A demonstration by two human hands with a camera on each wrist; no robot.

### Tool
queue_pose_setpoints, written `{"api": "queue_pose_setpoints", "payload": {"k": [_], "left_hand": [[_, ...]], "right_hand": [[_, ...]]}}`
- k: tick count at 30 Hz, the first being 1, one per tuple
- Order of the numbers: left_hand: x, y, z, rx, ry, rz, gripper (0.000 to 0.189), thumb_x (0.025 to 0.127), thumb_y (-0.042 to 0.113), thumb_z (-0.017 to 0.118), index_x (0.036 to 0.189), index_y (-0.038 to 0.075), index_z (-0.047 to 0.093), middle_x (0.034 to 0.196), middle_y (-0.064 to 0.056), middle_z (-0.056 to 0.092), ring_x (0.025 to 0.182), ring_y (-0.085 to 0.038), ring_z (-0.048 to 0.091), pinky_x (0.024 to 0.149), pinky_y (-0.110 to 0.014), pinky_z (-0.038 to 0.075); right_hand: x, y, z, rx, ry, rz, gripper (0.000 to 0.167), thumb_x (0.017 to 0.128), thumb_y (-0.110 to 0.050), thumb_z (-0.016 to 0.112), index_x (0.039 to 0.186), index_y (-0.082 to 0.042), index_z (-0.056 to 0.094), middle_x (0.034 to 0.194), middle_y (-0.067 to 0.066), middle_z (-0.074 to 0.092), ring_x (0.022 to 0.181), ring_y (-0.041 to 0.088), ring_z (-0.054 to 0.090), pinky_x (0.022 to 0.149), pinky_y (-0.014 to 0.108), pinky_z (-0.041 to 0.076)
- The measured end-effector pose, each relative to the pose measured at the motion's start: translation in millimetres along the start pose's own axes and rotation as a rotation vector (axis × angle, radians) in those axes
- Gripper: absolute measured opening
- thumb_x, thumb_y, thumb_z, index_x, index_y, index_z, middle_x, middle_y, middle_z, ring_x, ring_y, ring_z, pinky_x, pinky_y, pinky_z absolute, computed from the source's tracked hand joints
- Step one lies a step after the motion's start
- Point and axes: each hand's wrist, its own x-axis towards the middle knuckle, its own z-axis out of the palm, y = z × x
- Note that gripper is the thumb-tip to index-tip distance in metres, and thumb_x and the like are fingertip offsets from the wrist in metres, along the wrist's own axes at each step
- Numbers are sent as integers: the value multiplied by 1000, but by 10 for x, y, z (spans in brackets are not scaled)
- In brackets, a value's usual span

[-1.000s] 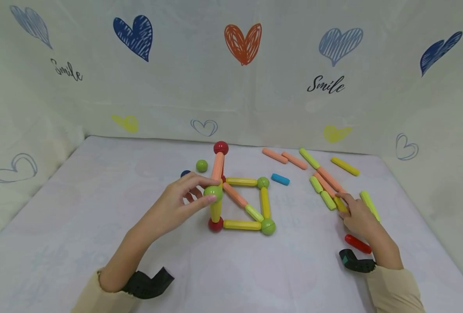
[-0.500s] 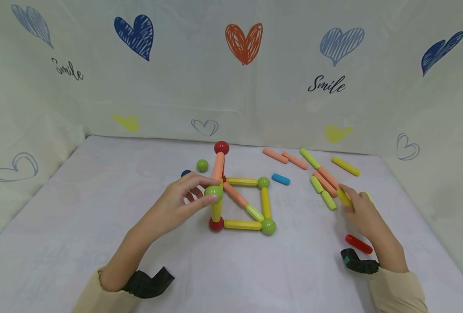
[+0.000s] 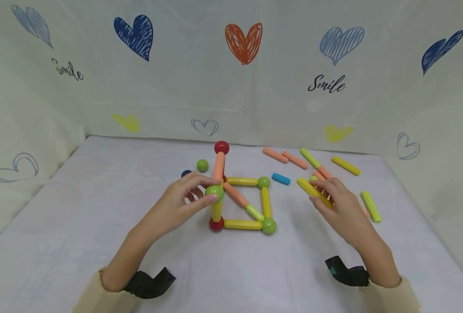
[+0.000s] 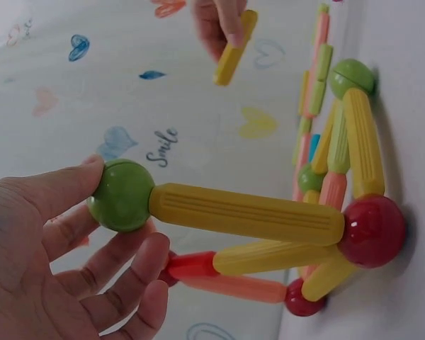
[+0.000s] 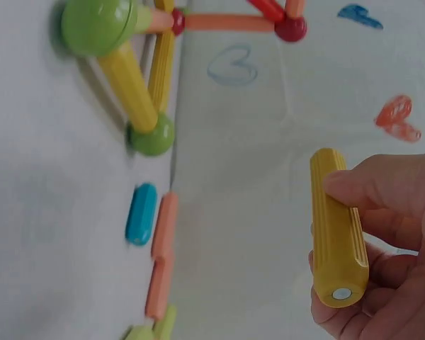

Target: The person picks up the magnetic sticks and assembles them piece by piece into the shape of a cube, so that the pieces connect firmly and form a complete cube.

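My left hand (image 3: 182, 196) pinches a green ball (image 4: 124, 195) between thumb and fingers. From that ball a yellow rod (image 4: 248, 216) runs down to a red ball (image 3: 217, 223) on the table. This is part of a frame of rods and balls, with a flat square of yellow rods (image 3: 243, 224), a diagonal of one orange and one light green rod, and a raised red ball (image 3: 221, 148) at the back. My right hand (image 3: 341, 208) grips a loose yellow rod (image 5: 336, 234) in the air to the right of the frame; a round metal spot shows on its end.
A blue rod (image 3: 281, 178) lies just right of the frame. Orange, green and yellow rods (image 3: 346, 165) are scattered at the right and back right. A loose green ball (image 3: 202, 165) and a dark blue ball (image 3: 186, 173) sit behind my left hand.
My right hand has picked the yellow rod up from the pile of rods and moved it left toward the frame. The left hand stays on the green ball.
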Motion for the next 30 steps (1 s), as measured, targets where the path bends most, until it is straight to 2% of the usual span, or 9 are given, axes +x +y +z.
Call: {"api": "queue_pose_setpoints", "payload": {"k": [5, 9, 11, 15, 18, 25, 30], "left_hand": [[4, -3, 9, -2, 1, 5, 33, 86, 24, 66, 118, 15, 61, 107, 0, 59, 84, -12, 56, 74, -26, 49], [4, -1, 11, 11, 5, 11, 33, 86, 23, 66, 117, 13, 61, 106, 0, 60, 83, -12, 56, 73, -25, 49], [3, 0, 11, 13, 7, 14, 33, 86, 22, 67, 117, 13, 61, 106, 0, 60, 83, -12, 56, 72, -25, 49], [5, -2, 16, 18, 8, 4, 33, 86, 23, 67, 117, 14, 61, 106, 0, 60, 83, -11, 56, 72, -25, 49], [6, -6, 25, 23, 7, -10, 33, 86, 25, 67, 117, 15, 61, 107, 1, 59, 84, -11, 56, 72, -25, 49], [-1, 0, 36, 32, 14, 4, 33, 86, 25, 66, 117, 14, 61, 106, 0, 59, 82, -11, 55, 72, -25, 48], [-2, 1, 36, 35, 20, 6, 33, 87, 25, 66, 117, 14, 61, 106, 1, 59, 82, -11, 55, 72, -25, 48]], "right_hand": [[10, -341, 72, 14, -16, -158, 31, 86, -4, 63, 118, -5, 59, 99, 2, 52, 84, 10, 42, 63, 20, 42], [52, -541, 131, -3, 2, -284, 34, 86, -3, 63, 119, -5, 60, 101, 1, 52, 90, 11, 42, 67, 22, 40], [84, -633, 161, -3, 2, -318, 34, 85, -2, 64, 119, -5, 61, 102, 1, 53, 93, 13, 42, 69, 22, 41], [139, -797, 225, 27, -24, -341, 33, 84, -3, 65, 117, -4, 63, 105, 4, 53, 99, 16, 43, 72, 23, 45], [156, -880, 293, 43, -14, -373, 33, 83, -4, 66, 116, -4, 63, 106, 5, 54, 98, 16, 44, 72, 23, 47], [156, -952, 483, 105, 111, -458, 32, 82, -7, 66, 114, -5, 64, 103, 4, 56, 92, 15, 42, 67, 19, 41], [149, -934, 510, 147, 139, -417, 32, 80, -5, 70, 112, -4, 64, 104, 3, 57, 93, 14, 44, 67, 19, 43]]}}
